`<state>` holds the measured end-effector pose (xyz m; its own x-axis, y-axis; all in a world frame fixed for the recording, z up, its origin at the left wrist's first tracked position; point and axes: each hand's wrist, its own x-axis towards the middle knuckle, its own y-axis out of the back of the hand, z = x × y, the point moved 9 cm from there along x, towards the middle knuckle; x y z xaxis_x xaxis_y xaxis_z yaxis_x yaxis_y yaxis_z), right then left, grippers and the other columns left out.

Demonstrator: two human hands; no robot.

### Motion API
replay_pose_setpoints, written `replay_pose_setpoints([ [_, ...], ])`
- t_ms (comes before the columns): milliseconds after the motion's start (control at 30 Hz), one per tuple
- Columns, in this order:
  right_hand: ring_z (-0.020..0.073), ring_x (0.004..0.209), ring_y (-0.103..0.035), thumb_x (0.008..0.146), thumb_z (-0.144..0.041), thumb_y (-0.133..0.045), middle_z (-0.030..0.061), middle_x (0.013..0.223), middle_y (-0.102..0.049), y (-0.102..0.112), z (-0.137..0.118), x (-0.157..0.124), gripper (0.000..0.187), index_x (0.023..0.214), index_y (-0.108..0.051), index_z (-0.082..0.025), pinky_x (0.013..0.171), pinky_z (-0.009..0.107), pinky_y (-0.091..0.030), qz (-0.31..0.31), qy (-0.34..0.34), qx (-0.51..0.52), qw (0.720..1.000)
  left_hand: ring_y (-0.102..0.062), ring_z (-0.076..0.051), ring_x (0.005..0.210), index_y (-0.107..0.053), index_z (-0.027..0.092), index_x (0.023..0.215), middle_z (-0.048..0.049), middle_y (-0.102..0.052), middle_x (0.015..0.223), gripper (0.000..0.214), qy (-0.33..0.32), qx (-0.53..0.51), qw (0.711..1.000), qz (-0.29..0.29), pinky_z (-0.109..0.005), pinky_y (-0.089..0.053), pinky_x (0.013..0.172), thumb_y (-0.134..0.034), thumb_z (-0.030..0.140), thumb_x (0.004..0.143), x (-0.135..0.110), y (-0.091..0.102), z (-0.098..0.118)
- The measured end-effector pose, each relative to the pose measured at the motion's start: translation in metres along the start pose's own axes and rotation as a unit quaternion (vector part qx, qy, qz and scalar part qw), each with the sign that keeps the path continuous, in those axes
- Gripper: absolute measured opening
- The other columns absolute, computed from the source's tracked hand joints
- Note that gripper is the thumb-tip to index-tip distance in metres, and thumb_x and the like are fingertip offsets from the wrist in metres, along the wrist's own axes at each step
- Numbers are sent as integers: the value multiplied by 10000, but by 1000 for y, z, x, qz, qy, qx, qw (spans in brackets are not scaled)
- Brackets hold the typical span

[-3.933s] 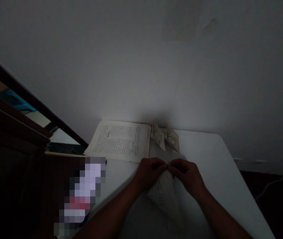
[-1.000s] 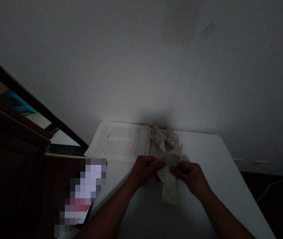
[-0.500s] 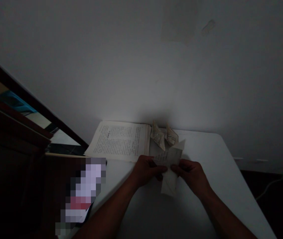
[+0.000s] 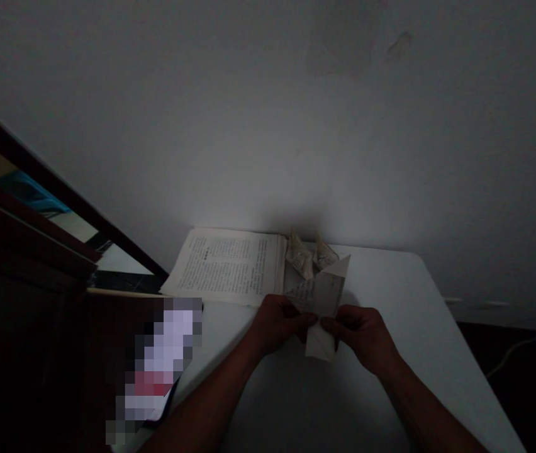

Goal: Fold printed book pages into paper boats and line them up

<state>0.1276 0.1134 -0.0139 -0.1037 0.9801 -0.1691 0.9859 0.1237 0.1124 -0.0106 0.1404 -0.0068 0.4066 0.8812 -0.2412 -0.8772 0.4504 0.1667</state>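
Note:
A folded sheet of printed paper (image 4: 328,294) is held between my two hands above the white table. My left hand (image 4: 280,321) pinches its left side, thumb on top. From the right, my right hand (image 4: 360,327) pinches it near the middle, its thumb close to the left thumb. One pointed corner of the paper sticks up at the top right, and a flat end hangs below the thumbs. Just beyond it stand two folded paper boats (image 4: 299,255), (image 4: 325,255) made of printed paper. The fingers under the sheet are mostly hidden.
An open book (image 4: 225,264) lies at the table's back left, against the wall. A phone (image 4: 167,352) with a blurred-out screen rests at the left edge. The white table (image 4: 404,302) ends at the right above a dark floor. A dark wooden frame (image 4: 60,182) slants at the left.
The paper has tilted slightly, its lower end rising a little. My right thumb has shifted left, closer to the left thumb. The book, boats and phone stay in place.

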Motion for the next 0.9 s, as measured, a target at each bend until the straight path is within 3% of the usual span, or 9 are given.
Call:
replay_pose_setpoints([
  [133, 146, 554, -594, 706, -458, -672, 12, 598, -645, -6, 1, 0, 299, 667, -621, -166, 511, 240, -451, -33, -3, 23, 999, -603, -141, 461, -674, 126, 500, -47, -656, 490, 348, -8, 23, 1000, 6, -197, -405, 454, -647, 398, 717, 0, 0, 0],
  [333, 99, 433, -509, 701, -431, -689, -32, 468, -565, -5, 3, -1, 331, 559, -540, -171, 422, 205, -382, -33, -8, 5, 999, -588, -137, 464, -623, 129, 507, -33, -639, 490, 312, -6, -9, 999, 39, -205, -406, 452, -661, 378, 690, 2, 1, -5],
  [500, 124, 476, -578, 694, -458, -687, 0, 544, -630, -14, 3, -1, 310, 687, -636, -152, 484, 236, -455, -71, -26, 46, 996, -559, -119, 453, -566, 141, 500, -4, -597, 469, 326, -23, -6, 996, 88, -195, -389, 433, -648, 385, 701, 2, 7, -6],
  [700, 131, 448, -584, 615, -387, -763, -4, 583, -642, -9, 3, 1, 302, 761, -647, -150, 463, 264, -500, -24, -34, 102, 994, -509, -101, 397, -563, 146, 535, 16, -546, 438, 345, -41, -54, 995, 71, -190, -365, 401, -596, 412, 753, 0, 1, -2],
  [833, 151, 557, -632, 719, -332, -691, 0, 649, -668, 4, -11, -3, 371, 1049, -601, -187, 569, 299, -543, 39, 52, 112, 992, -506, -100, 393, -531, 151, 442, 8, -529, 400, 429, -34, -9, 989, 144, -191, -366, 418, -572, 421, 774, -3, 17, 2],
  [900, 162, 625, -655, 773, -307, -635, 24, 732, -698, 9, -21, -8, 310, 1066, -598, -214, 613, 312, -554, 68, 116, 65, 989, -520, -107, 403, -529, 154, 418, 3, -533, 392, 459, -43, -5, 983, 181, -197, -386, 446, -566, 433, 781, -5, 25, 3],
])
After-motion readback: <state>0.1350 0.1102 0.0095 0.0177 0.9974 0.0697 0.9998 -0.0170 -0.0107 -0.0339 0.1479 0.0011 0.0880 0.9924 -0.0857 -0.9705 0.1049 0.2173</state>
